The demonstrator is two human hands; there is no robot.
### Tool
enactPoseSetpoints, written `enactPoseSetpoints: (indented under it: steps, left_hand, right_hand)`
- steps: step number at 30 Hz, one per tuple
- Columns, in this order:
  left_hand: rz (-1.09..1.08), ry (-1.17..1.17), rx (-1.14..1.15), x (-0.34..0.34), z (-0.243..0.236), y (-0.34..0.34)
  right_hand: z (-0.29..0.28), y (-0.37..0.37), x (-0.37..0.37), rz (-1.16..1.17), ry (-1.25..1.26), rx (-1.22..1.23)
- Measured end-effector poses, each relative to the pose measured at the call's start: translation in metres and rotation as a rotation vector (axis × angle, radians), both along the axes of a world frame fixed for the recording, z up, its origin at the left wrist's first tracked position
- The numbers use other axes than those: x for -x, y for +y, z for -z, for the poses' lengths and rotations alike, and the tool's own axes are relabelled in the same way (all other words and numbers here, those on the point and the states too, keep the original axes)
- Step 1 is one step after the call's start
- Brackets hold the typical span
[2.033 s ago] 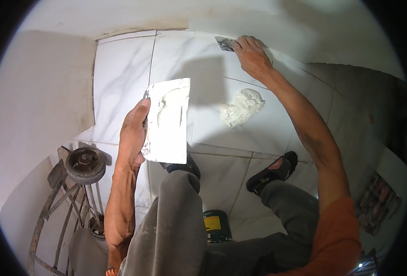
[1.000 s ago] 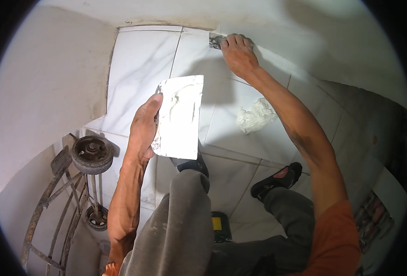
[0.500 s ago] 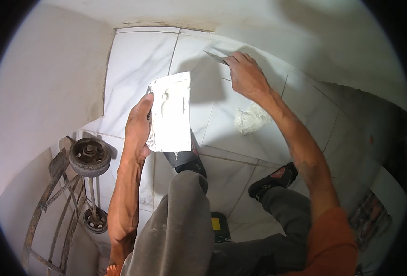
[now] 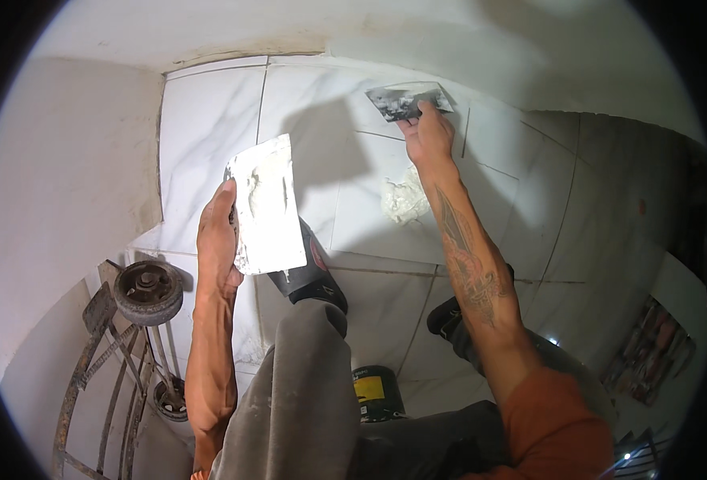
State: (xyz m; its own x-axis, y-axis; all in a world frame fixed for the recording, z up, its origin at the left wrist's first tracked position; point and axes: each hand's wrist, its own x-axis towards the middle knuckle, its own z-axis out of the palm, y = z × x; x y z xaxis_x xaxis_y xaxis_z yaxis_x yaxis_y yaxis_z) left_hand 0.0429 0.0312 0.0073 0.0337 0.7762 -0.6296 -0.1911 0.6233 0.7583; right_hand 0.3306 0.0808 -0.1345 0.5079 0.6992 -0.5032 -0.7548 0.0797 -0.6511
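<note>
In the head view, the left hand [image 4: 217,228] grips a white-smeared plate [image 4: 267,212] at its left edge; farther right, the right hand [image 4: 431,138] grasps a streaked scraper blade [image 4: 397,102]; nearer than that blade, pale paste [image 4: 402,202] lies heaped on floor tiles [image 4: 209,152]; near, a dark bucket [image 4: 381,388] has contents I cannot make out.

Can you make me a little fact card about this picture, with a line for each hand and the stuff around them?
Left hand: gripping a broad flat plate smeared with white paste
Right hand: holding a smeared metal putty blade
Paste heap: white and lumpy, on the tiles
Floor: white marbled tiles
Left side: rusty wheeled cart
Between the legs: dark bucket, yellow label
</note>
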Motion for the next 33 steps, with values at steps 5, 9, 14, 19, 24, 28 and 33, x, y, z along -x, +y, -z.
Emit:
enactPoseSetpoints:
  steps: [5, 9, 14, 19, 24, 28, 33]
  left_hand:
    - [0.026, 0.035, 0.004, 0.001, 0.001, -0.004]
    - [0.017, 0.010, -0.002, -0.002, 0.001, -0.004]
    - [0.002, 0.010, -0.015, -0.003, -0.003, -0.002]
    - [0.009, -0.033, -0.005, 0.001, 0.003, -0.001]
    - [0.009, -0.044, 0.009, 0.008, 0.003, -0.001]
    - [0.031, -0.106, -0.008, -0.018, 0.007, 0.000]
    - [-0.009, -0.030, 0.006, 0.002, -0.001, -0.003]
  right_hand:
    - [-0.004, 0.025, 0.005, 0.065, 0.035, 0.210]
    - [-0.004, 0.033, 0.008, 0.113, 0.112, 0.188]
    - [0.001, 0.040, 0.010, 0.200, 0.175, 0.160]
    - [0.001, 0.056, 0.014, 0.316, 0.237, 0.218]
    - [-0.004, 0.066, 0.021, 0.388, 0.241, 0.233]
    - [0.053, 0.085, -0.069, 0.178, -0.200, 0.176]
    - [-0.002, 0.071, -0.035, -0.089, -0.108, 0.001]
